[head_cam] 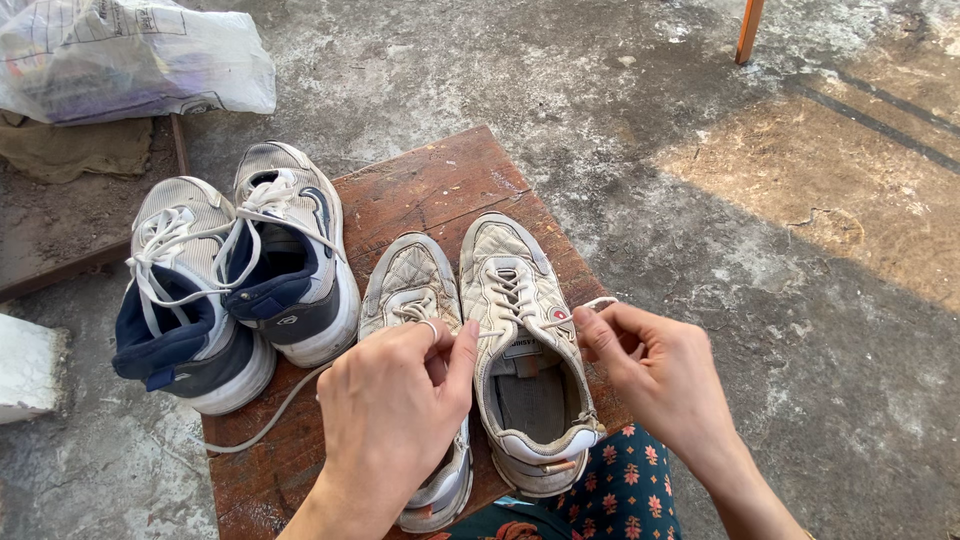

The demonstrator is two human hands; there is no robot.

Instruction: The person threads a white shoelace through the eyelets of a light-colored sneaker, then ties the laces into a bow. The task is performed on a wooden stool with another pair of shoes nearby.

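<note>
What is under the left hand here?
The left hand covers the rear of the left grey shoe; only its toe, laces and heel edge show. The wooden board lies beneath. The shoe's opening is hidden.

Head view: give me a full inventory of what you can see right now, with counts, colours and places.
Grey-white sneakers: two, side by side on the board, toes pointing away.
White laces: ends pinched in both hands, over the right-hand shoe.
Navy-and-white sneakers: two, at the board's left edge, laces loose.
Wooden board: one, reddish brown, on the concrete floor.
Plastic bag: one, whitish, top left.
Orange leg: one, top right.
Floral garment: dark teal, bottom centre.
Left hand: above the left grey shoe, ring on one finger.
Right hand: beside the right grey shoe.
</note>
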